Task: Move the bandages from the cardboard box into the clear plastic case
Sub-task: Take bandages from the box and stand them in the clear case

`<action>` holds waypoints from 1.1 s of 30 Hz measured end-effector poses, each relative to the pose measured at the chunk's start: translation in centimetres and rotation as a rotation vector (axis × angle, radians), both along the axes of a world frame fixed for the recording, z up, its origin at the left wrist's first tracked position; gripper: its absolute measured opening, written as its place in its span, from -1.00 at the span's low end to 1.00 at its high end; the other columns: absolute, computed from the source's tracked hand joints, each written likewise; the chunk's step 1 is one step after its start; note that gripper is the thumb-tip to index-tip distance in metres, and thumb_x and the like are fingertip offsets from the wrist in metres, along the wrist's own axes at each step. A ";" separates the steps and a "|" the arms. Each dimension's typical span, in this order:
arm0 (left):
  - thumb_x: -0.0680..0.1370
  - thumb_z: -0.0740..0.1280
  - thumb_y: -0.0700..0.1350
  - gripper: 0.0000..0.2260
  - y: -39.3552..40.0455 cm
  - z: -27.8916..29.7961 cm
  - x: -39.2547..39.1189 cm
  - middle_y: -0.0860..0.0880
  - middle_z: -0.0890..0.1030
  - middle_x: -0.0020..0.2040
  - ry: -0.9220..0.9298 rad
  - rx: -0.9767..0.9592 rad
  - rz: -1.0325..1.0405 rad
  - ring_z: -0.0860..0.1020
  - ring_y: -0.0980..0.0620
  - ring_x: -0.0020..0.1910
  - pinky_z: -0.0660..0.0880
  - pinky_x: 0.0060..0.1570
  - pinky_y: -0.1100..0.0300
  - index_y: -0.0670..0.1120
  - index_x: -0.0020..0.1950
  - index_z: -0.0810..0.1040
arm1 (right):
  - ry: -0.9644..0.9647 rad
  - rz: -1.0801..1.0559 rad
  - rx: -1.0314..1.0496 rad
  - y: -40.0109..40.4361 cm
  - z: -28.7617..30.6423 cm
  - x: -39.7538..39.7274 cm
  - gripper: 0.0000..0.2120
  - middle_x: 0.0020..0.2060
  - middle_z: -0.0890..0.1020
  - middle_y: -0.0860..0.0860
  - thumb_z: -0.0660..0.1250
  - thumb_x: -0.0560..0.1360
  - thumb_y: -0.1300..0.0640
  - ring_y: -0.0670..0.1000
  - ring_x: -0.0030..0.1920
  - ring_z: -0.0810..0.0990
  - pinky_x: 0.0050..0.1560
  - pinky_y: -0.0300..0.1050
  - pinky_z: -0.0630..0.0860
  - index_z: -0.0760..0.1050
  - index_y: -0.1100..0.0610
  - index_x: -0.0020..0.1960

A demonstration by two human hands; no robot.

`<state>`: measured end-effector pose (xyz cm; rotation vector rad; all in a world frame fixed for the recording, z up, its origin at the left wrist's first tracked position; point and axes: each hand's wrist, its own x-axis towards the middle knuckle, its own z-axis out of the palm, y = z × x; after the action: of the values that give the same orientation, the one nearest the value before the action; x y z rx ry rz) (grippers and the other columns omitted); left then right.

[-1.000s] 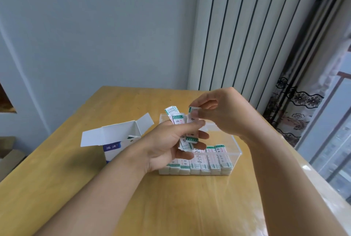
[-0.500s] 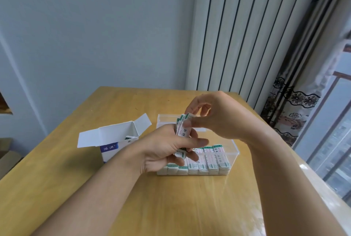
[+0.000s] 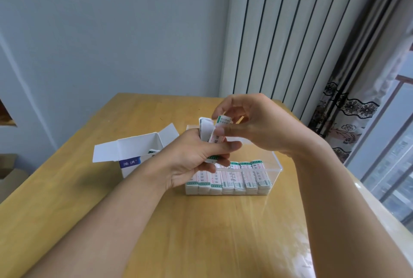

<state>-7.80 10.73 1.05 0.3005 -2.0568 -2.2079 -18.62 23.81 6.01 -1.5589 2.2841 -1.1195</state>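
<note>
Bandages (image 3: 206,134) stand upright, gripped in the left hand (image 3: 194,157); the right hand (image 3: 252,125) pinches their top, directly above the clear plastic case (image 3: 276,167), cardboard box (image 3: 136,152) off left.

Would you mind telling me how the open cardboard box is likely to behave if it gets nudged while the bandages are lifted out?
The cardboard box looks thin-walled and nearly empty, so it is probably light and would slide on the smooth wooden table. Its raised flaps would likely flex rather than resist a knock. Standing upright on a small base, it might tip.
</note>
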 end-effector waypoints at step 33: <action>0.50 0.52 -0.12 -0.77 -2.7 -2.0 -1.2 -0.08 0.54 -0.27 0.091 -0.002 0.343 0.59 0.05 -0.41 0.51 -0.46 0.29 -0.18 -0.02 0.52 | -0.271 -0.206 0.349 -3.0 -5.8 -2.8 -0.71 -0.06 0.70 0.07 0.45 0.48 0.38 0.02 -0.17 0.75 -0.10 -0.07 0.70 0.60 0.08 0.12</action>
<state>-9.01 8.04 -0.94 0.5012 -1.8025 -1.9763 -21.41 20.79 0.21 -1.0007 2.3311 -0.8504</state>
